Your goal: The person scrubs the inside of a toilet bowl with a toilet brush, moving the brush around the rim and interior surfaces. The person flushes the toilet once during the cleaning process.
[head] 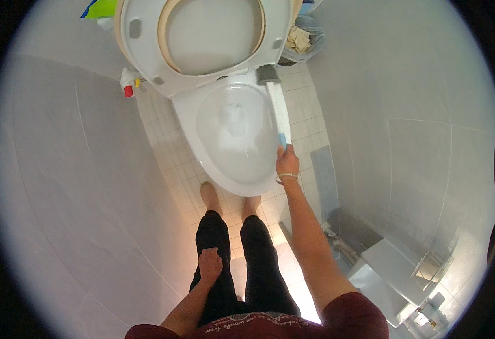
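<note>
My right hand [287, 162] grips the blue end of a long-handled cleaning brush [278, 106]. Its white handle runs along the right side of the toilet bowl [190, 127], and its dark grey head [268, 74] sits at the bowl's back right corner, by the seat hinge. Inside the bowl, the surface is white and wet-looking. Both the toilet seat [143, 51] and the lid [213, 38] behind it are raised. On my left leg, over the dark trousers [213, 231], rests my left hand [210, 265]; nothing shows in it, and how far its fingers are curled is unclear.
A lined waste bin [315, 44] holding crumpled paper stands behind the toilet at right. At left is a white bottle with a red cap [127, 82]. Grey tiled walls [82, 190] close in on both sides. A white washbasin [379, 288] is at lower right.
</note>
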`<move>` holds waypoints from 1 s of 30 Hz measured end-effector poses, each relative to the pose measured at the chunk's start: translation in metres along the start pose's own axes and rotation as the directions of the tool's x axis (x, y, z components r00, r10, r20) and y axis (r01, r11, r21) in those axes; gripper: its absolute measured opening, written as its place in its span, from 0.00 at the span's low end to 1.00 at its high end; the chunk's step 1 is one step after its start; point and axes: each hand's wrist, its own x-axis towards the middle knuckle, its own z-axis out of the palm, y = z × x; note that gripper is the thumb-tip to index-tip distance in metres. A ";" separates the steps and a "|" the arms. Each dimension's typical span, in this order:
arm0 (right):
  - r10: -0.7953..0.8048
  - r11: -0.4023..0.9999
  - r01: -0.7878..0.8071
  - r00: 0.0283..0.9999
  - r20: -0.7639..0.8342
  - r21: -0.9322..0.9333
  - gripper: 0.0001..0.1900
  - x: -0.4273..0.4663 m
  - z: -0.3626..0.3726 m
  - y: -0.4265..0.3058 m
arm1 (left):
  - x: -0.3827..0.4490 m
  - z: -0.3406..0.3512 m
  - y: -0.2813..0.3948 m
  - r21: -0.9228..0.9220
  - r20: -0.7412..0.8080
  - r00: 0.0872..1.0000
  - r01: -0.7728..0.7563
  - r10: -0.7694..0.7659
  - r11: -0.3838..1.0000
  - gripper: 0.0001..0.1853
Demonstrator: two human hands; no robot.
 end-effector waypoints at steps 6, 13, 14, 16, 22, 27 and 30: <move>0.069 0.997 -0.068 0.994 0.083 -0.022 0.17 -0.040 0.003 0.003 | -0.005 -0.004 -0.003 -0.017 -0.041 0.999 0.020 -0.021 1.000 0.15; 0.040 0.999 -0.039 0.999 0.035 -0.030 0.20 0.022 -0.020 0.009 | -0.001 0.001 -0.002 -0.047 -0.023 1.000 -0.005 0.004 0.999 0.15; 0.015 0.998 -0.015 1.000 -0.010 -0.056 0.21 0.006 -0.023 0.021 | -0.001 0.001 -0.002 -0.049 -0.049 0.999 -0.013 0.010 0.999 0.15; 0.056 0.998 -0.056 0.998 0.015 -0.024 0.20 -0.041 -0.023 0.058 | -0.005 0.005 -0.007 -0.052 -0.112 0.994 -0.022 0.016 0.998 0.15; 0.059 0.987 -0.057 0.998 0.010 -0.150 0.17 -0.112 -0.027 0.103 | -0.006 0.002 -0.008 -0.020 -0.143 0.987 -0.073 0.069 0.997 0.15; 0.019 0.990 -0.020 1.000 -0.005 -0.139 0.16 -0.082 -0.031 0.115 | -0.003 -0.001 -0.005 -0.047 -0.045 0.999 -0.020 0.017 0.999 0.15; 0.034 0.990 -0.026 0.998 0.055 -0.138 0.16 -0.159 -0.045 0.149 | -0.009 -0.004 -0.009 -0.021 -0.025 1.000 -0.005 0.004 1.000 0.15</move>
